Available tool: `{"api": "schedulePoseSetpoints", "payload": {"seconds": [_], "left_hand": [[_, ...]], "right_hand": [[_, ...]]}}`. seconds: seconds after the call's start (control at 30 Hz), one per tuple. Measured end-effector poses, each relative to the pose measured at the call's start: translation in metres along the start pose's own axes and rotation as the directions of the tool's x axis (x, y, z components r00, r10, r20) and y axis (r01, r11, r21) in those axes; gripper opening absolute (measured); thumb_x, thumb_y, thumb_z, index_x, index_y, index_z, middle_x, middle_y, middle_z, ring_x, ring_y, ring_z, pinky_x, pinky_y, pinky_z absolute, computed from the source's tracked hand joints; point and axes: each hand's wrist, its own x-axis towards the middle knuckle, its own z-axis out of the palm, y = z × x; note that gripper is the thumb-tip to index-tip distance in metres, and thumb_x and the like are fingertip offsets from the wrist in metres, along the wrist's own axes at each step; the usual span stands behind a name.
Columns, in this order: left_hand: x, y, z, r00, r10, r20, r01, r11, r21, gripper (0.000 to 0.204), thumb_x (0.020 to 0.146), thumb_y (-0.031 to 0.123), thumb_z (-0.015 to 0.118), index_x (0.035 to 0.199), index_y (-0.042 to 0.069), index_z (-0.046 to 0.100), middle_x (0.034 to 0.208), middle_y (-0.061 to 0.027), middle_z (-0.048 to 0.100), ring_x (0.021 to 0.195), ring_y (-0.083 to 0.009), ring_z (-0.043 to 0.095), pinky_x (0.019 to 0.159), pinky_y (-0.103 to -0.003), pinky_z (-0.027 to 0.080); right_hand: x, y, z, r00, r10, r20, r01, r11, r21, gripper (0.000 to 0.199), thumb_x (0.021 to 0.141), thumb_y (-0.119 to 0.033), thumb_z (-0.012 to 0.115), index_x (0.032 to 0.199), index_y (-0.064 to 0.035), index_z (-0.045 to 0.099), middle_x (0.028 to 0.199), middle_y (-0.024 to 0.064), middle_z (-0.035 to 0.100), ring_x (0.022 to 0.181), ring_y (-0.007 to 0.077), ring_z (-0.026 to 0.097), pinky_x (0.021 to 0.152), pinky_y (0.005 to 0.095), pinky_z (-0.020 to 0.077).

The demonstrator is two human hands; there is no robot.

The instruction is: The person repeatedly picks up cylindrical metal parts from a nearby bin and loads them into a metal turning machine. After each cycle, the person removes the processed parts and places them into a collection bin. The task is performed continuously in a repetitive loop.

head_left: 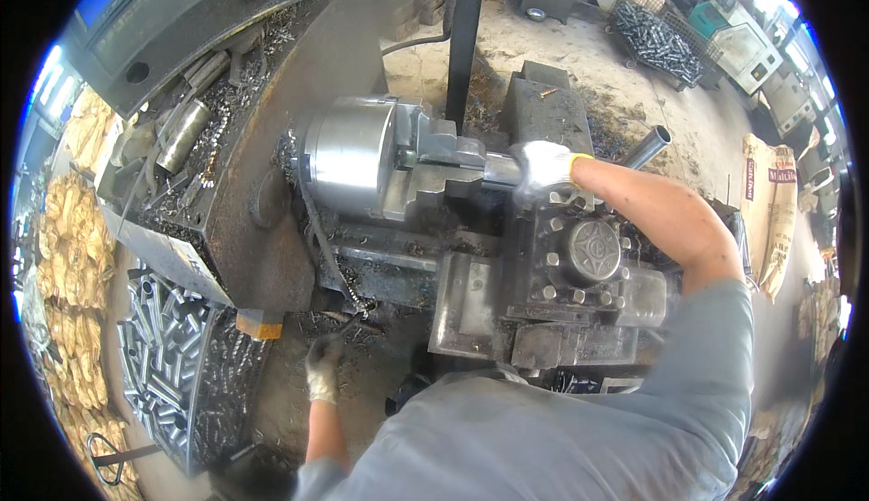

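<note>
Steel tube (503, 168), grey and round, lies gripped in the jaws of the lathe chuck (348, 159) and sticks out of it toward the person's right, its long axis running level and nearly straight across the view from the chuck face to the tool post (593, 252). The right hand (543, 168), in a white glove, is closed around the free end of that tube, just above the tool post's ring of bolts, so the tube sits directly in that hand's grasp, with the forearm reaching in from the right and a little behind it. The left hand (322, 370), also gloved, hangs low at the front of the machine, well apart from the tube and below the bed, over a floor littered with dark metal chips (299, 324); its fingers look loosely curled, and I cannot tell whether they hold anything. The two hands are far apart, with the lathe carriage between them. The right hand is by far the nearer to the tube, and any pull along the tube's axis would run rightward, away from the chuck. A second tube (650, 145) points up and away just behind the right forearm. A bin of short shiny cut tubes (163, 356) stands at the lower left
</note>
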Motion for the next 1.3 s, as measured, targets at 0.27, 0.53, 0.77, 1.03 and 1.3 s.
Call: {"api": "schedulePoseSetpoints", "payload": {"seconds": [0.27, 0.53, 0.77, 1.03, 1.3], "left_hand": [[0.041, 0.017, -0.083, 0.927, -0.017, -0.374, -0.184, 0.85, -0.493, 0.025, 0.106, 0.031, 0.059, 0.102, 0.008, 0.067, 0.085, -0.0076, 0.067, 0.068, -0.0217, 0.063, 0.059, -0.036, 0.052], [0.036, 0.044, -0.11, 0.988, -0.144, -0.057, 0.078, 0.779, -0.623, 0.033, 0.103, 0.046, 0.06, 0.084, 0.018, 0.061, 0.063, 0.0015, 0.051, 0.05, -0.0156, 0.047, 0.049, -0.034, 0.039], [0.058, 0.014, -0.108, 0.907, 0.154, -0.391, -0.265, 0.932, -0.247, 0.038, 0.107, 0.036, 0.057, 0.117, 0.001, 0.069, 0.09, -0.0072, 0.069, 0.073, -0.0166, 0.065, 0.063, -0.034, 0.052], [-0.016, 0.231, -0.027, -0.241, 0.965, -0.104, -0.716, -0.104, 0.691, 0.032, 0.098, 0.005, 0.067, 0.124, -0.012, 0.061, 0.107, -0.024, 0.073, 0.092, -0.0425, 0.072, 0.089, -0.053, 0.06], [0.054, 0.502, 0.132, 0.317, 0.938, 0.141, -0.486, 0.033, 0.874, 0.084, 0.099, 0.023, 0.065, 0.169, 0.009, 0.022, 0.11, -0.0302, 0.074, 0.096, -0.0451, 0.076, 0.083, -0.055, 0.059]], "right_hand": [[0.029, 0.018, 0.005, 0.978, -0.062, 0.201, 0.067, 0.998, -0.018, 0.05, 0.075, -0.033, 0.083, 0.113, 0.0, 0.077, 0.092, 0.0171, 0.079, 0.084, 0.0284, 0.076, 0.075, 0.0429, 0.058], [0.038, -0.013, 0.011, 0.989, -0.073, -0.13, 0.106, 0.959, 0.261, 0.063, 0.069, -0.031, 0.085, 0.121, 0.0005, 0.071, 0.109, 0.0244, 0.077, 0.097, 0.0312, 0.075, 0.086, 0.0411, 0.0574], [-0.076, 0.006, -0.003, 0.788, 0.044, -0.615, 0.186, 0.934, 0.305, 0.055, 0.088, -0.024, 0.076, 0.137, -0.0032, 0.065, 0.112, 0.0182, 0.078, 0.098, 0.02, 0.076, 0.087, 0.0361, 0.06], [-0.257, -0.119, 0.101, 0.671, 0.053, -0.74, 0.436, 0.778, 0.451, 0.035, 0.082, -0.001, 0.072, 0.117, 0.0026, 0.076, 0.101, 0.0152, 0.081, 0.088, 0.021, 0.078, 0.083, 0.0338, 0.0631], [-0.249, -0.133, 0.184, 0.847, 0.086, -0.524, 0.397, 0.554, 0.732, 0.031, 0.091, -0.005, 0.076, 0.122, -0.0014, 0.075, 0.102, 0.0126, 0.081, 0.093, 0.018, 0.078, 0.085, 0.0329, 0.0618]]}}
